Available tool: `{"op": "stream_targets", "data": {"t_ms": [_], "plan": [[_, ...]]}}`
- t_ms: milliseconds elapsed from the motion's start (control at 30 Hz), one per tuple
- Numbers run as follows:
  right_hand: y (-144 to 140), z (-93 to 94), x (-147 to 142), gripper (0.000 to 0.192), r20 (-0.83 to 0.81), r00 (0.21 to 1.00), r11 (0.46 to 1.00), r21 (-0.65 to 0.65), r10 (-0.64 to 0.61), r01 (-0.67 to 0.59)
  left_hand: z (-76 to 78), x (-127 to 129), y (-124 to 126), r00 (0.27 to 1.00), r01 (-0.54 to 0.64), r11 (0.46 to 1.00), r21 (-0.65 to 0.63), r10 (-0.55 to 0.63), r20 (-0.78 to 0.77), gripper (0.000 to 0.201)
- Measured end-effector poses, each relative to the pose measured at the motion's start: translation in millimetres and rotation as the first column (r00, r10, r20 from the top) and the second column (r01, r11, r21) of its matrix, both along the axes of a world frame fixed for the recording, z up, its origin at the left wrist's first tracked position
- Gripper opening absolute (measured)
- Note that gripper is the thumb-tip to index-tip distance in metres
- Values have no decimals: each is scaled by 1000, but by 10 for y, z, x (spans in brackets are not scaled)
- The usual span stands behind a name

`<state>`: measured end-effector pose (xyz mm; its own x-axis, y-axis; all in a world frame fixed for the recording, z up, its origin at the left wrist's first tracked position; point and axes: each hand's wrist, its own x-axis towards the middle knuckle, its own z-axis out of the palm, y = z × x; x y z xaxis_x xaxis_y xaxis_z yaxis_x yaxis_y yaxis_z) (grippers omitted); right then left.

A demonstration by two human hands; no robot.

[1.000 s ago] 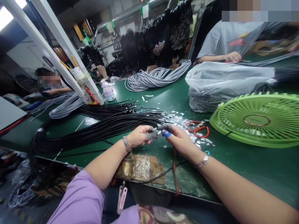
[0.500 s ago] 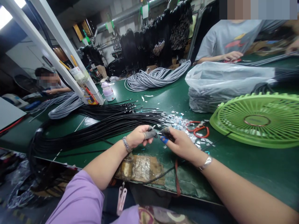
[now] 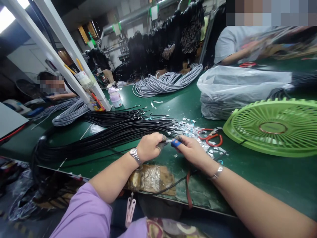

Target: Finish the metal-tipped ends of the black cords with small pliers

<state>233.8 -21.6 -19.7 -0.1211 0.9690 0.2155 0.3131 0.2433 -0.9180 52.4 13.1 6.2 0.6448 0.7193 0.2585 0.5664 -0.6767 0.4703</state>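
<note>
Across the green worktop (image 3: 267, 185), most of the scene stands as it did a second ago. At the right, a green fan (image 3: 272, 127) lies near the edge of the view, with a clear plastic bag (image 3: 230, 82) beyond it. To the left, a long black cable bundle (image 3: 99, 142) stretches towards the middle, its tips pointing right; a grey coil (image 3: 168, 84) rests on the far side.

At the far right, a co-worker's arm (image 3: 234, 57) has lifted and is blurred, leaving a pair of red-handled scissors alone on the surface.

The nearer change is in the left hand (image 3: 150, 147): it has rolled over, so its back and the face of the wristwatch (image 3: 134, 153) now show, and its fingertips are mostly hidden. The right hand (image 3: 190, 148), with a blue cover on the thumb, sits close to its right.

Smallest of all, a pale piece (image 3: 168, 141) bridges the two, between the fingertips, just short of the scattered scraps (image 3: 188, 127). The right grip pinches its right end; the left grip appears to clasp the other. That roll suggests a twist or pull on the piece, though whether it has shifted cannot be told.
</note>
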Motion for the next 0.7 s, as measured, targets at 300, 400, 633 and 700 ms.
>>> {"op": "stream_targets", "data": {"t_ms": [300,400,633,700], "plan": [[36,-113,25,28,25,999,994,103,-23,21,-58,27,18,971,-5,854,-520,129,201,37],[42,-129,31,22,38,999,993,121,-7,2,-46,46,23,955,9,790,-614,176,240,42],[41,-71,61,13,209,977,939,342,-33,-42,53,47,8,956,151,528,-836,137,259,41],[52,-57,77,15,189,980,936,352,-61,-10,53,41,9,966,158,502,-850,100,238,40]]}}
